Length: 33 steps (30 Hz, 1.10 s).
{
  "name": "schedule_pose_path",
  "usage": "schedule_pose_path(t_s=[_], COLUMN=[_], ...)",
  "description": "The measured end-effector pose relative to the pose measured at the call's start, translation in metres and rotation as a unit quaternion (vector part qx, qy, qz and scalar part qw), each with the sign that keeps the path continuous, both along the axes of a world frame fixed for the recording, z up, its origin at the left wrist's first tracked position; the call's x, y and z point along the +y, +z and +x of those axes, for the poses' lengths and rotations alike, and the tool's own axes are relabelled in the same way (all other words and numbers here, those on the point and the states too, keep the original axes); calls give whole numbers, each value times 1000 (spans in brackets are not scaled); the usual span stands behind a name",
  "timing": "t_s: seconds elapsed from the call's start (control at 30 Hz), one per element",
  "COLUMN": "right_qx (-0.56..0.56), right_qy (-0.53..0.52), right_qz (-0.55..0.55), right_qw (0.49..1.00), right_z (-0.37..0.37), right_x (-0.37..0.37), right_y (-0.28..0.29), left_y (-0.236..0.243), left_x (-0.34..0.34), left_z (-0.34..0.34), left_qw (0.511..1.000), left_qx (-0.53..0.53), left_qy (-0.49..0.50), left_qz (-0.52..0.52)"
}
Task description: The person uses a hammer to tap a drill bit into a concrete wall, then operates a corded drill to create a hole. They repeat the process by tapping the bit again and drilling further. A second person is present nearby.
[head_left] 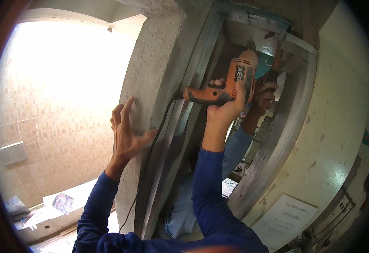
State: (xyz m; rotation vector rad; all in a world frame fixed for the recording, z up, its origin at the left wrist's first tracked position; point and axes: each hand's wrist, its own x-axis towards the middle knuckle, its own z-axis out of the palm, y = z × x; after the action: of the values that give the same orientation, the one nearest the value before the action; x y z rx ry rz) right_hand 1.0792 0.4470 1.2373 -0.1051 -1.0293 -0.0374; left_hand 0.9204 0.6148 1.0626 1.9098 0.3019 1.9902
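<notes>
An orange and black power drill [240,76] is held up in my right hand [230,103]. My fingers wrap round its body, and its chuck points up toward the head of a metal door frame [197,63]. A black cord [152,145] hangs from the handle end. My left hand [127,133] is open, thumb and fingers spread, at the rough plastered wall edge [152,71]; whether it presses on the plaster I cannot tell. Just beyond the drill, another person's hand [263,96] grips a long tool [276,61] with an orange upper part, raised toward the frame's top.
The other person's light blue sleeve [239,147] reaches through the frame opening. To the right stands a pale yellow wall [332,122] with a white notice [282,221]. A bright opening at the left shows a tiled wall [53,143] and a ledge with papers [62,203].
</notes>
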Motion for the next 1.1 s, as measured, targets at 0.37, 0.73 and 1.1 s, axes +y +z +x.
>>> schedule_pose_path(t_s=[0.37, 0.73, 1.1], right_qx=[37, 51, 42], right_qy=[100, 166, 176], right_qz=[-24, -15, 0], right_qw=[994, 985, 984], right_z=[-16, -2, 9], right_x=[16, 34, 47], right_y=[40, 51, 58], left_y=[0, -7, -10], left_x=[-1, 3, 2], left_z=[-2, 2, 2], left_qw=[1000, 999, 999], left_qx=[14, 30, 31], left_qy=[13, -21, -37], left_qz=[-5, -27, -12])
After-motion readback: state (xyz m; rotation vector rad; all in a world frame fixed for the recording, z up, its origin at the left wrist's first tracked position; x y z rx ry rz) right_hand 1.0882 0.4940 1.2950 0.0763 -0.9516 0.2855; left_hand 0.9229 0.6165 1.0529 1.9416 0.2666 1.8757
